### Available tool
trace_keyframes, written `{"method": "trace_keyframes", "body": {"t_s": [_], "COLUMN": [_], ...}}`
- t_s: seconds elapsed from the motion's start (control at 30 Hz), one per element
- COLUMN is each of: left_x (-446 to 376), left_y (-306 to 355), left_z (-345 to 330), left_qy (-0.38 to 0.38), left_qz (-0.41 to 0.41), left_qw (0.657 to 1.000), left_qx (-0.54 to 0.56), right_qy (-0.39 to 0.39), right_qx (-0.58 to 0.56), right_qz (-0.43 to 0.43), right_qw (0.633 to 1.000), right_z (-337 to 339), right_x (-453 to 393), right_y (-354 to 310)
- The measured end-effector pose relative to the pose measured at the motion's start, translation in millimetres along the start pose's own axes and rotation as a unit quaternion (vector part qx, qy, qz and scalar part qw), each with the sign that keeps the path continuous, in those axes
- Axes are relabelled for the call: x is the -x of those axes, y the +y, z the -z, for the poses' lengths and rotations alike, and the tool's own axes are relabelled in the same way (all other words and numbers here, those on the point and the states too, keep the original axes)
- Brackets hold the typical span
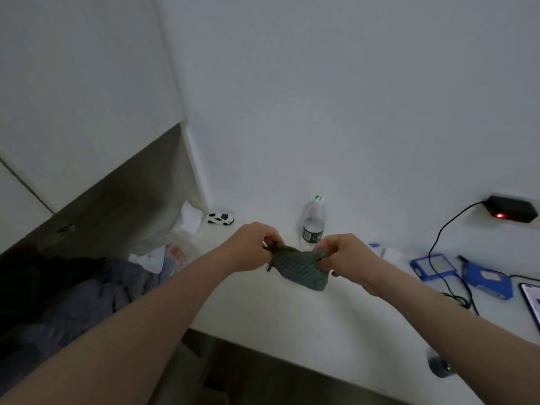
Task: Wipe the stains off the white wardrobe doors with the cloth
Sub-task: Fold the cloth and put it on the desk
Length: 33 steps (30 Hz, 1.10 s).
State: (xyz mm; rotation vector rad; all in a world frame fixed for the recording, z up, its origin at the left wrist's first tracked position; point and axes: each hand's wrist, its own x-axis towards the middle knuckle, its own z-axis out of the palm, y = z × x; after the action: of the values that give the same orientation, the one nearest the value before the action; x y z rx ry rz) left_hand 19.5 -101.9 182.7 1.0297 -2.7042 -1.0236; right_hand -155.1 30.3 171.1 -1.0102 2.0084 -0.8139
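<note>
A small grey-green cloth (301, 268) with a waffle texture is stretched between both hands above the white desk (292, 323). My left hand (251, 247) pinches its left end and my right hand (347, 255) pinches its right end, fingers curled. The white wardrobe doors (84, 92) fill the upper left, well above and left of the hands. No stain shows plainly on them in this dim light.
A water bottle (313, 223) stands just behind the cloth, a white toy car (220, 218) by the wall. Blue devices (434, 266) and black cables (438, 258) lie at the right, near a phone edge (531, 302). Dark bedding (73, 293) sits lower left.
</note>
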Motion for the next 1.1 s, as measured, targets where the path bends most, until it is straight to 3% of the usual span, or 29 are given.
{"method": "trace_keyframes", "body": {"t_s": [0.23, 0.37, 0.47, 0.57, 0.63, 0.7, 0.87, 1.0, 1.1], "left_x": [-37.8, -52.3, -50.5, -38.4, -30.8, -29.0, -40.6, -53.9, -61.6], "left_y": [-46.6, -56.7, -74.8, -103.5, -120.7, -130.2, -129.8, -129.8, -133.2], "left_z": [-72.4, -88.7, -110.2, -149.2, -172.1, -183.6, -187.5, -192.4, -198.5], "left_qy": [-0.017, 0.029, 0.029, -0.102, -0.193, -0.199, -0.091, -0.026, -0.048], "left_qz": [0.041, 0.020, 0.015, 0.044, 0.068, 0.086, 0.153, 0.211, 0.216], "left_qw": [0.999, 0.999, 0.999, 0.994, 0.978, 0.976, 0.982, 0.975, 0.973], "left_qx": [0.024, 0.038, 0.040, 0.003, -0.034, -0.030, 0.060, 0.066, 0.058], "right_qy": [0.021, 0.095, 0.082, -0.056, -0.108, -0.075, 0.113, 0.142, 0.164], "right_qx": [0.053, 0.060, 0.111, 0.185, 0.198, 0.166, 0.057, -0.009, 0.011], "right_qz": [-0.030, 0.010, 0.030, -0.010, -0.048, -0.076, -0.170, -0.233, -0.213], "right_qw": [0.998, 0.994, 0.990, 0.981, 0.973, 0.980, 0.977, 0.962, 0.963], "right_z": [-41.7, -50.3, -66.6, -96.5, -115.0, -122.6, -122.4, -123.9, -126.4], "right_x": [-39.2, -50.8, -50.0, -40.2, -34.2, -33.8, -52.7, -67.1, -76.1], "right_y": [67.6, 83.9, 110.2, 151.5, 175.8, 185.4, 189.9, 193.0, 193.6]}}
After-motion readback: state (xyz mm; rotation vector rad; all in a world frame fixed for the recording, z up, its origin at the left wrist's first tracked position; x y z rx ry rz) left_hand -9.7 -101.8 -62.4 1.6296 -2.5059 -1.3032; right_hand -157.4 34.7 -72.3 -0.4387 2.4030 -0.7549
